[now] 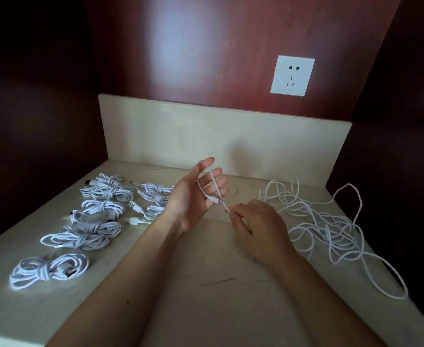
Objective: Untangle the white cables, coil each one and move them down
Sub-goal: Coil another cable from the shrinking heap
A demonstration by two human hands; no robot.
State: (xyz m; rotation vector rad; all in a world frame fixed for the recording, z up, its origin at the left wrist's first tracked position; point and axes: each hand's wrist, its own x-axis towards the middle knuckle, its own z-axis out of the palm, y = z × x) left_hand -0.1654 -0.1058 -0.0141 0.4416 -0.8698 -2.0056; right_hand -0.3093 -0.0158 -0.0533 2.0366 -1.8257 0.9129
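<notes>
Here, a cream desk point(206, 284) sits in a red-panelled alcove with a white socket point(292, 75). The left grip point(195, 196) is splayed flat, a white cable point(214, 186) draped over its fingers point(207, 162); the right grip point(258, 229) pinches that cable's end. Tangled cables point(326, 221) lie by the right edge, coiled bundles point(93, 221) along the left.

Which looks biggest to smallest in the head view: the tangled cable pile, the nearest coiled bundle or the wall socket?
tangled cable pile, clearly largest
nearest coiled bundle
wall socket; the bundle sits nearer the camera, so these two are unsure.
</notes>
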